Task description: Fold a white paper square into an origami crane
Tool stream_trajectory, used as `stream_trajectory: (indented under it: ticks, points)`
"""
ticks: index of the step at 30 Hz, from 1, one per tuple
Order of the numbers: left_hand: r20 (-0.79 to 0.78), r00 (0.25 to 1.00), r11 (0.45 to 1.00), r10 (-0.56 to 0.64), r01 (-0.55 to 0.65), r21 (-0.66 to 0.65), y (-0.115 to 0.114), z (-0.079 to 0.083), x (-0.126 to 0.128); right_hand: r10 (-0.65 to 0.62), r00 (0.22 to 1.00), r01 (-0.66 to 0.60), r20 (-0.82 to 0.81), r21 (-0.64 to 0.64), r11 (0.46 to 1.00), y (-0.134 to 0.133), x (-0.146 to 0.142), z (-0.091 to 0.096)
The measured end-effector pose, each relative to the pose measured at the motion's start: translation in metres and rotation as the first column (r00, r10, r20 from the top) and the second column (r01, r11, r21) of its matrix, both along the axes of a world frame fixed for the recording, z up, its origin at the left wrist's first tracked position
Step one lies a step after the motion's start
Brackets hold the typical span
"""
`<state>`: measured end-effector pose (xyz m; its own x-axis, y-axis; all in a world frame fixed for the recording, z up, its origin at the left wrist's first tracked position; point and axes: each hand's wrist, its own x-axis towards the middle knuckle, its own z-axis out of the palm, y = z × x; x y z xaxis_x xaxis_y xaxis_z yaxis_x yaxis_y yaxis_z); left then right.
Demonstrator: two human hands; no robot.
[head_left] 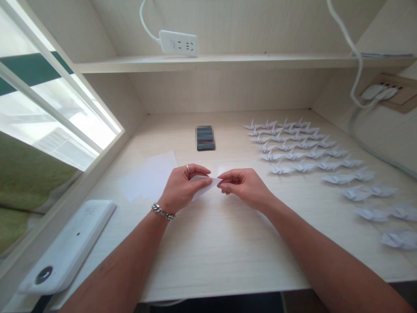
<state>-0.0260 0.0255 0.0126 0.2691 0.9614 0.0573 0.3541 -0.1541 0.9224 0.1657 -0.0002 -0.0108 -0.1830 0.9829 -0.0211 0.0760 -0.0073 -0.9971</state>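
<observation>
Between my two hands is a small folded piece of white paper point(202, 186), held just above the desk. My left hand point(187, 182), with a ring and a chain bracelet, grips its left part between thumb and fingers. At its right-hand point, my right hand point(243, 184) pinches the tip of the same paper. Part of the paper is covered by the left fingers, so its exact folded shape is hard to make out. A loose pile of white paper sheets point(146, 176) lies left of my left hand. Rows of white paper cranes point(299, 145) stand to the right.
A dark phone-like object point(205, 138), blurred out, lies behind my hands. At the left edge rests a long white device point(70, 248) with a round dark button. A power strip point(178, 43) sits on the shelf point(228, 61). A white cable point(356, 56) hangs at the right.
</observation>
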Motion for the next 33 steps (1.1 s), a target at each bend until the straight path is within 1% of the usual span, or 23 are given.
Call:
stream_trajectory:
  ticks: [2, 4, 7, 10, 13, 16, 18, 20, 23, 28, 31, 33]
  points:
    - [-0.003, 1.0, 1.0, 0.001, -0.001, 0.004, 0.0003, 0.0005, -0.0007, 0.013, 1.0, -0.014, -0.015, -0.025, 1.0, 0.0003, 0.0005, -0.0011]
    - [-0.006, 1.0, 1.0, -0.008, 0.008, 0.014, 0.0002, 0.0006, -0.0004, 0.036, 0.999, -0.036, -0.006, -0.022, 0.999, -0.0002, 0.0, -0.0008]
    - [-0.007, 1.0, 1.0, -0.02, 0.02, 0.018, -0.0001, 0.0002, 0.0006, 0.05, 0.997, -0.05, 0.056, 0.011, 0.999, -0.0018, -0.002, 0.0018]
    - [0.002, 1.0, 0.999, -0.029, 0.029, 0.018, -0.0004, 0.0001, 0.0012, 0.032, 0.994, -0.033, 0.102, 0.009, 0.999, -0.0033, -0.0037, 0.004]
    - [0.008, 0.999, 0.999, -0.036, 0.036, 0.024, -0.0008, 0.0, 0.0016, 0.027, 0.996, -0.026, 0.084, -0.014, 1.0, -0.0036, -0.0041, 0.0044]
    - [0.0, 0.999, 0.998, -0.053, 0.053, 0.03, -0.0015, -0.001, 0.0025, 0.05, 0.997, -0.047, 0.05, -0.061, 0.997, -0.0031, -0.0041, 0.0035]
    - [-0.004, 0.998, 0.997, -0.066, 0.066, 0.039, -0.002, -0.0017, 0.0032, 0.044, 0.996, -0.04, 0.075, -0.049, 0.998, -0.003, -0.0045, 0.0028]
    - [-0.001, 0.997, 0.996, -0.076, 0.075, 0.041, -0.0024, -0.0022, 0.0037, 0.016, 0.991, -0.015, 0.13, -0.007, 1.0, -0.0033, -0.0053, 0.0025]
    - [0.017, 0.994, 0.995, -0.104, 0.104, -0.002, -0.0024, -0.0026, 0.0038, -0.005, 0.982, -0.002, 0.186, 0.033, 0.999, -0.0043, -0.0061, 0.0026]
    - [0.035, 0.987, 0.983, -0.159, 0.162, -0.088, -0.0007, -0.0067, 0.0033, 0.002, 0.977, -0.026, 0.215, 0.109, 0.994, -0.0052, -0.0062, 0.0018]
    - [0.074, 0.977, 0.968, -0.199, 0.208, -0.142, 0.0008, -0.0086, 0.002, -0.007, 0.97, -0.018, 0.243, 0.1, 0.995, -0.0044, -0.0059, 0.001]
    - [0.084, 0.974, 0.967, -0.21, 0.22, -0.126, 0.0017, -0.0075, 0.0004, -0.016, 0.967, -0.007, 0.254, 0.089, 0.996, -0.0036, -0.0051, 0.0008]
